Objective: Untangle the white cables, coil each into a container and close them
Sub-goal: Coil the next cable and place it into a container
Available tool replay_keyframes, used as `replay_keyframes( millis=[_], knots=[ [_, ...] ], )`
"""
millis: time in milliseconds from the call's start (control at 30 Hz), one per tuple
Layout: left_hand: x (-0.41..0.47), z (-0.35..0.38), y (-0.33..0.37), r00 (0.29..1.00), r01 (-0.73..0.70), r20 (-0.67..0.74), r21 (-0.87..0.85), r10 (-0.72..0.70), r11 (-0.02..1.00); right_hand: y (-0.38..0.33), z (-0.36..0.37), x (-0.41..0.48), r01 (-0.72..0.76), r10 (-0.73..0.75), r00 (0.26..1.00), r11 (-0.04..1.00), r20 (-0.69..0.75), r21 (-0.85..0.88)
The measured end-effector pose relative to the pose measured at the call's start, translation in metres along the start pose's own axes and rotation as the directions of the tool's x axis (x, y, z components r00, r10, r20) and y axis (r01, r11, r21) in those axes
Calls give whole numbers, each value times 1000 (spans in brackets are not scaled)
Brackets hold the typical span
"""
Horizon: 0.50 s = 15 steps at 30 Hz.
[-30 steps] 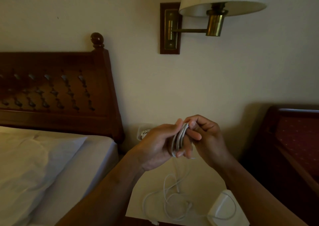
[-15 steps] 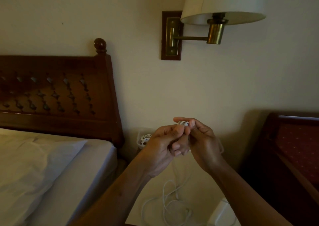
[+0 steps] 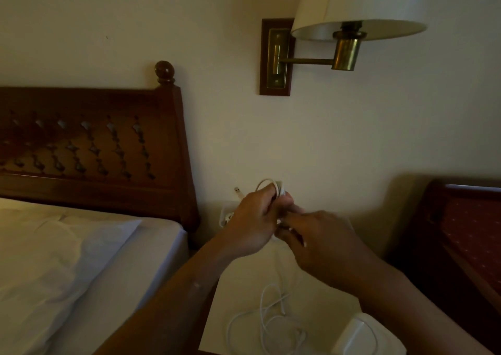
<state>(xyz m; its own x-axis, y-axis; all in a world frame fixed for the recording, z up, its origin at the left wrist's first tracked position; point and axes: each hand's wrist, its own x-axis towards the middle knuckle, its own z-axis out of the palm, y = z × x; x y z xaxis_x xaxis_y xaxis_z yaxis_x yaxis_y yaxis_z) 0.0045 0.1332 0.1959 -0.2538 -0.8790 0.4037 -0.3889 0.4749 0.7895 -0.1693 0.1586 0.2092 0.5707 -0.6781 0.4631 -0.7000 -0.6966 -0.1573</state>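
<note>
My left hand [image 3: 253,223] grips a small coil of white cable [image 3: 272,188] above the bedside table; a loop of it sticks up past my fingers and a plug end [image 3: 238,192] pokes out to the left. My right hand [image 3: 322,242] meets it from the right, fingertips pinching the same cable at the coil. A second white cable [image 3: 271,319] lies loosely tangled on the pale bedside table [image 3: 233,287]. A clear container [image 3: 226,216] holding something white stands at the table's back by the wall. A white container [image 3: 363,335] sits at the table's front right.
A bed with white sheets [image 3: 81,259] and a dark wooden headboard [image 3: 95,143] fills the left. A brass wall lamp [image 3: 347,48] with a white shade hangs overhead. A dark wooden chair with red upholstery [image 3: 469,224] stands on the right.
Both hands shifted with the coil; a loop and a plug end now show above my left hand, and my right hand has dropped lower beside it. The view tilted down slightly.
</note>
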Motion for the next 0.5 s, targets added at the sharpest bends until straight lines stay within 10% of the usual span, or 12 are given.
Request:
replay_keyframes(
  millis=[300,500],
  knots=[
    [-1,-13,11,918,185,395,-514,40,838,33,-25,12,274,-137,898,918,-417,288],
    [-1,-22,24,860,276,508,-558,59,783,26,-16,7,103,184,936,674,-301,732]
  ],
)
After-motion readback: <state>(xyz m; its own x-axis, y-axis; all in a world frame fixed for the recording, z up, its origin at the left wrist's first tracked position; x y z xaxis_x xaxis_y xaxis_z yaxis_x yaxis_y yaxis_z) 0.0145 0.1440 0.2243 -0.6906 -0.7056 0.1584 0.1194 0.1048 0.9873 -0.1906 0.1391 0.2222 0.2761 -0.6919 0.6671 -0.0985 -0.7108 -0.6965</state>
